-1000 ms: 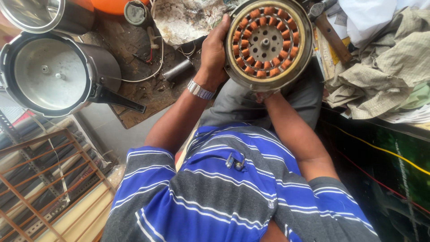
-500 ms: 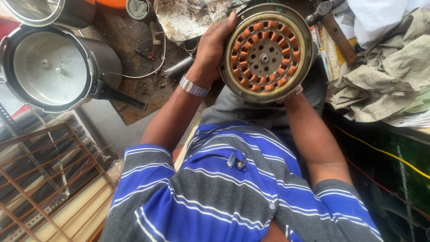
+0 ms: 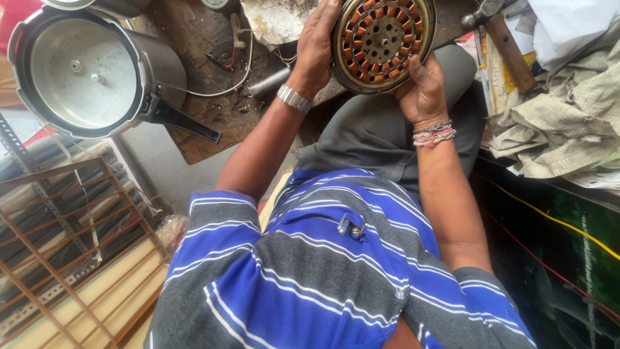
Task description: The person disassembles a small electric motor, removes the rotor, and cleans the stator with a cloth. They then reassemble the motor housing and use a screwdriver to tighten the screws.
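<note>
Closest to you is your own blue and grey striped shirt [image 3: 323, 278], with a small metal clip at its chest pocket [image 3: 351, 226], and past it your grey trousers [image 3: 381, 132] over your lap.

Your two forearms run up from there. Your left hand [image 3: 316, 48], with a metal watch [image 3: 294, 98] on its wrist, is wrapped round the left edge of the motor stator [image 3: 382, 40]; its fingers lie together along the rim, curled over the top. Your right hand [image 3: 423, 90], with woven thread bands [image 3: 434, 134] at the wrist, cups the lower right edge, thumb pressed on the rim and the other fingers behind it, out of sight. Both hands are clamped on the part and hold it above your lap, face tilted towards you.

The stator is a round disc with a dull brass-coloured outer ring. Inside that runs a circle of copper-wound coils, reddish orange, separated by pale slots. The centre is a grey metal hub pierced with small holes around a middle bore.

Beyond your hands is a worn wooden bench [image 3: 194, 39], dirty, with loose wires [image 3: 236, 71] and a small metal cylinder [image 3: 271, 81] on it. To the left sits a steel pressure cooker [image 3: 84, 71] with a black handle, mouth turned your way. To the right lies a wooden-handled hammer [image 3: 507, 48], beside crumpled cloth [image 3: 562, 123].
</note>
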